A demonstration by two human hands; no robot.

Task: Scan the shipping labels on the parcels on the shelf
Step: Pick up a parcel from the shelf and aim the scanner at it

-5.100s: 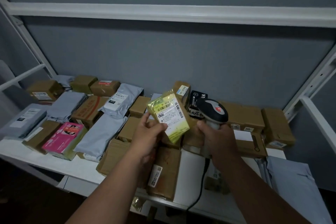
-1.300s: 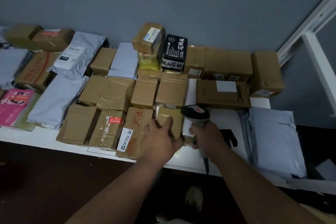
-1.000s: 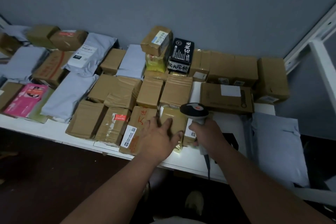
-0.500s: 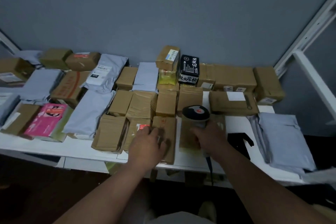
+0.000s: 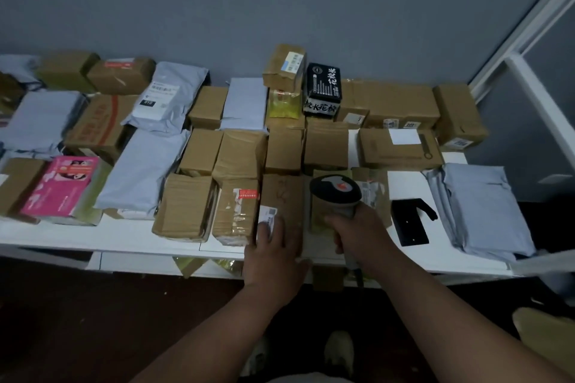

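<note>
While the right hand [image 5: 357,228] grips the barcode scanner [image 5: 337,193], the left hand [image 5: 273,253] lies flat-fingered on the front-edge cardboard parcel [image 5: 284,199], likely stiff and light; best taken by its long sides, label [image 5: 267,216] clear.

Both forearms bare to frame edge, no sleeves, watch or rings visible on left hand [image 5: 273,261] or right hand [image 5: 362,232]; light-coloured shoes [image 5: 339,351] below.

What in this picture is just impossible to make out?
Head view only:
- White shipping label on the brown box: partly under the left hand, print too small.
- Scanner handle: hidden inside the right hand.
- Parcel beneath the scanner: mostly covered.
- Far-left parcels: cut off by the edge.
</note>
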